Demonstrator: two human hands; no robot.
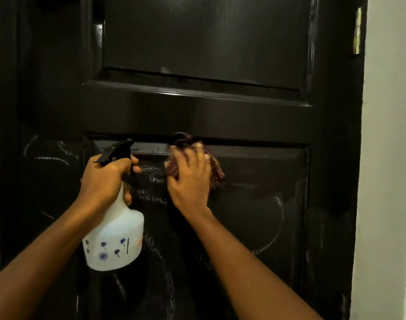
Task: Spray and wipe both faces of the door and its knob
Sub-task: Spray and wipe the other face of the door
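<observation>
Cloth [214, 168] pressed at lower panel's top edge, spray bottle [115, 236] gripped alongside

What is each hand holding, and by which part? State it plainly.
Left hand grips the spray bottle by its neck, below the black trigger head. Right hand presses a bunched reddish cloth against the door with spread fingers.
</observation>
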